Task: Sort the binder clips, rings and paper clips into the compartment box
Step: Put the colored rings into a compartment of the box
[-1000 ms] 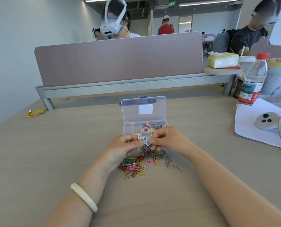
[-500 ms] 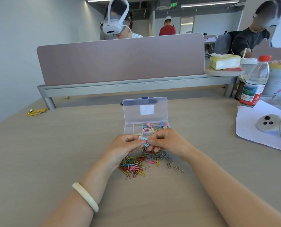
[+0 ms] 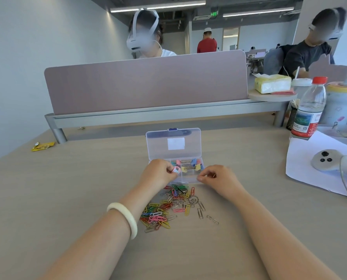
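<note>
While left hand [image 3: 158, 174] pinches ring [image 3: 176, 170], box [image 3: 159, 147] corner hidden

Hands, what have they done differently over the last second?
The hands have parted. The left hand carried the small pastel rings forward over the compartment box, pinching them. The right hand came off them and drew off to the right, by the box's near right corner. The binder clips in the box and the paper clip pile stayed put.

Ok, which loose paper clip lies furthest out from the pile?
The silver paper clip on the pile's near-right side, lying alone; the other stray silver ones sit closer in.
</note>
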The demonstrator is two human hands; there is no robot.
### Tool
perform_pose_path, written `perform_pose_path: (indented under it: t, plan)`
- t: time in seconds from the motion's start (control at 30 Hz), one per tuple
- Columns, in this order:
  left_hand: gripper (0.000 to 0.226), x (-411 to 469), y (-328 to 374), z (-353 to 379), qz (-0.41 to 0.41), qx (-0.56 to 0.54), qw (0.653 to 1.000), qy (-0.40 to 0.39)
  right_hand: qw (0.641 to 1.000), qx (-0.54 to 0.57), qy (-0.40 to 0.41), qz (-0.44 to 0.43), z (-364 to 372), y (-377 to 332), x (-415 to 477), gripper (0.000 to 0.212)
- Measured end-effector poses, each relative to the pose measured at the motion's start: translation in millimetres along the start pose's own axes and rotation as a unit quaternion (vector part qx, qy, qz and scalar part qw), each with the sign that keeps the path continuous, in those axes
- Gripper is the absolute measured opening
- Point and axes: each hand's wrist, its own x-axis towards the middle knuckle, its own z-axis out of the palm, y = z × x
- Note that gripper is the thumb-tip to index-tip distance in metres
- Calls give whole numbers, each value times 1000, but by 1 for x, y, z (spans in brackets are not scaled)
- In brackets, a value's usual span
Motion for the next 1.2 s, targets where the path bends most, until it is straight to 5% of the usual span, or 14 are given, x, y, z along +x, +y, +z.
perform_pose_path:
  t: [0.23, 0.4, 0.57, 0.83, 1.2]
  plan:
    - [47, 25, 6, -4, -86, 26, 989, -120, 1000, 10, -5, -3, 2, 1, 1, 8]
    - [25, 34, 13, -5, -111, 78, 977, -162, 1000, 19, -4, -2, 2, 2, 1, 8]
    - [44, 30, 16, -11, -102, 61, 979, -165, 1000, 17, -7, -2, 2, 4, 1, 9]
    - [17, 31, 1, -4, -66, 45, 984, -157, 1000, 20, -7, -2, 2, 3, 0, 7]
    - [21, 39, 8, 0, -104, 86, 981, -143, 1000, 9, -4, 0, 3, 3, 1, 9]
